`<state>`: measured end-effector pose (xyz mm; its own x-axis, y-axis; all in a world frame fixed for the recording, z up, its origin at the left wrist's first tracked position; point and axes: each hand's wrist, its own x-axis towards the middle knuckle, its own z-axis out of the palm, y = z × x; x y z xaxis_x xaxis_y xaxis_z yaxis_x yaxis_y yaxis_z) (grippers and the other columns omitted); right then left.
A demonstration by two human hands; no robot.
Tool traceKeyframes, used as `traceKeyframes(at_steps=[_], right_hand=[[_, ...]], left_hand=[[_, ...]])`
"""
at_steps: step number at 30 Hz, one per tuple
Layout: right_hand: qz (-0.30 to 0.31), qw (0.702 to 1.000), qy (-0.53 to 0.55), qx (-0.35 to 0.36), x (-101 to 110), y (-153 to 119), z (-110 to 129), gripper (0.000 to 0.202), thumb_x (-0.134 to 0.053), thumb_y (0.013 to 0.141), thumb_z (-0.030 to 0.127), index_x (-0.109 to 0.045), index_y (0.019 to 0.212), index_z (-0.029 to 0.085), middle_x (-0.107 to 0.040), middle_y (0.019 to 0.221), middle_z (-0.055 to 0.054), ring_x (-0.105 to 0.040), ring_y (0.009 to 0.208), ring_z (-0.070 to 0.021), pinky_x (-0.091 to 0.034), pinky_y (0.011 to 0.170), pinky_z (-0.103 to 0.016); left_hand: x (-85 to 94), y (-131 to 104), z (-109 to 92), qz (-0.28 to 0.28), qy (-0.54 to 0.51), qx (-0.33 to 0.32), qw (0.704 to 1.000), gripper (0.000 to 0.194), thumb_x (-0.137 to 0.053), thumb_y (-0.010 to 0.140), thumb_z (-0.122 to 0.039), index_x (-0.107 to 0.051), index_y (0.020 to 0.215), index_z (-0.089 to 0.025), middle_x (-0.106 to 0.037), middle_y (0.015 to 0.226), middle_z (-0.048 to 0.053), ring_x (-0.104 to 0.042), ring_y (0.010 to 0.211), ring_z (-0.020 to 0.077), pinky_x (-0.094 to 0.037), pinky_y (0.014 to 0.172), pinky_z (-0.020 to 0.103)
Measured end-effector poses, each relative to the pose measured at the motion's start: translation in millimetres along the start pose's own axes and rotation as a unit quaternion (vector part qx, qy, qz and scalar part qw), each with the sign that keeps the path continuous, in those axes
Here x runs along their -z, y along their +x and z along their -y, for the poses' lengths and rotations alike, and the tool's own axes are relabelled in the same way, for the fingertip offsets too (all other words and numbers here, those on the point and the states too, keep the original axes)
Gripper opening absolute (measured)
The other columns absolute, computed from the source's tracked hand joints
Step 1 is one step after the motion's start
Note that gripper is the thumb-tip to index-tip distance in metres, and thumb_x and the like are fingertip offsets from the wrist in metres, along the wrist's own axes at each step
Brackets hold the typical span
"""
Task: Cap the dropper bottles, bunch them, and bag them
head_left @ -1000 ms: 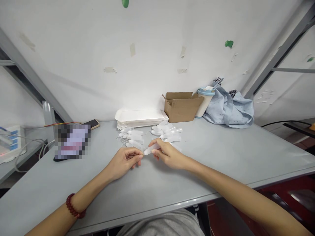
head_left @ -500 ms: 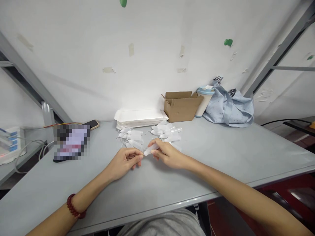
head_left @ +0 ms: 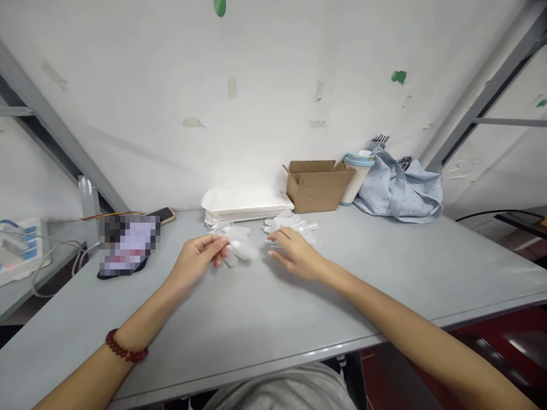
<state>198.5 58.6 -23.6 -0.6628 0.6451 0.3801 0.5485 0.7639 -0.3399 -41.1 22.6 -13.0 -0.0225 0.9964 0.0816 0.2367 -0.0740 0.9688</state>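
My left hand point(head_left: 200, 257) is closed in a pinch at the left pile of small white pieces with thin strings point(head_left: 235, 231). From its fingertips a blurred, whitish translucent piece point(head_left: 244, 250) reaches to the right; its exact kind is unclear. Just under it, another pale piece point(head_left: 231, 261) shows beside the fingers. Over the near edge of the right pile of similar white pieces point(head_left: 285, 220), my right hand point(head_left: 301, 255) is open, thumb and fingers apart, holding nothing visible. That hand hides part of this pile.
Behind the piles lies a stack of flat white boxes point(head_left: 248, 204). An open cardboard box point(head_left: 318, 192), a lidded cup point(head_left: 355, 179) and a blue cloth bag point(head_left: 397, 188) stand to its right. At left are a phone point(head_left: 163, 215), a blurred-out item point(head_left: 130, 245) and a power strip point(head_left: 23, 245).
My right hand has let go of the white piece and opened, moving slightly right. My left hand has moved left and up to the left pile with the piece.
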Motion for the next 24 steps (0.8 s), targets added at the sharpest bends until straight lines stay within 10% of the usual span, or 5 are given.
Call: traceKeyframes(at_steps=[14,24], right_hand=[[0.096,0.971,-0.199,-0.089,3.7,2.9,0.6,0.021,-0.055,0.086,0.018,-0.058,0.106,0.012,-0.057,0.104,-0.013,-0.049,0.098,-0.0246,-0.038,0.081,-0.035],[0.093,0.969,-0.202,-0.112,8.8,2.6,-2.7,0.018,-0.053,0.088,0.022,-0.059,0.102,0.012,-0.061,0.100,-0.012,-0.052,0.097,-0.0248,-0.038,0.080,-0.033]], left_hand=[[1.4,6.7,6.4,-0.094,-0.169,0.148,0.970,0.024,-0.063,0.073,-0.024,-0.063,0.089,-0.006,-0.061,0.067,0.004,-0.052,0.052,0.0094,-0.042,0.048,0.021],[1.3,4.9,2.9,-0.143,-0.196,0.119,0.963,0.026,-0.056,0.072,-0.010,-0.057,0.097,-0.009,-0.058,0.061,0.000,-0.050,0.049,0.0081,-0.042,0.046,0.019]])
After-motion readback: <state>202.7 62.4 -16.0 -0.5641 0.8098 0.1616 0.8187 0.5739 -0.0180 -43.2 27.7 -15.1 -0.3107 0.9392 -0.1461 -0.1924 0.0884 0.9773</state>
